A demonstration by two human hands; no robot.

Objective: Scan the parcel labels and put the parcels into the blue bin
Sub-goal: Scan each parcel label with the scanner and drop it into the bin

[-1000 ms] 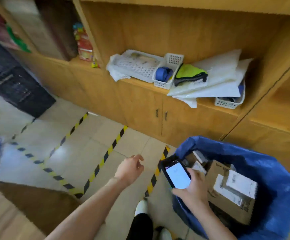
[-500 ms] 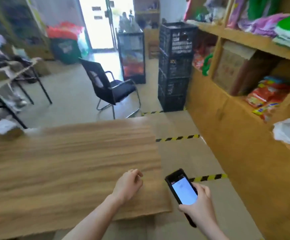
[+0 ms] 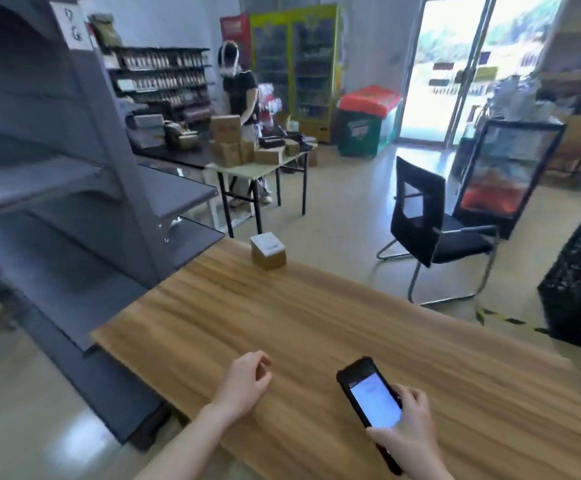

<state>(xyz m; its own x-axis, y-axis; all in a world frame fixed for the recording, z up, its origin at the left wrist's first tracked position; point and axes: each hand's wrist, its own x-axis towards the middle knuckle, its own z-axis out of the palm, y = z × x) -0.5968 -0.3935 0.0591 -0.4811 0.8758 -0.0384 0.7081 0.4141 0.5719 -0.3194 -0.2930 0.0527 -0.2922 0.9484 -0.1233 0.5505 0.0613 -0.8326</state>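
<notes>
A small cardboard parcel (image 3: 268, 251) with a white label on top sits at the far corner of the wooden table (image 3: 334, 334). My right hand (image 3: 408, 433) grips a black handheld scanner (image 3: 372, 400) with a lit screen, low over the table's near side. My left hand (image 3: 245, 381) hovers over the table's near left part with loosely curled fingers and holds nothing. The blue bin is out of view.
Grey metal shelving (image 3: 74, 202) stands close on the left. A black chair (image 3: 431, 226) and a stack of black crates (image 3: 580, 292) are on the right. Another person (image 3: 242, 98) stands at a folding table (image 3: 265, 161) stacked with boxes at the back.
The view has swung left from the blue bin with parcels, past the wooden cabinets, to the table and its far parcel. Both hands keep the same pose; the scanner stays in my right hand.
</notes>
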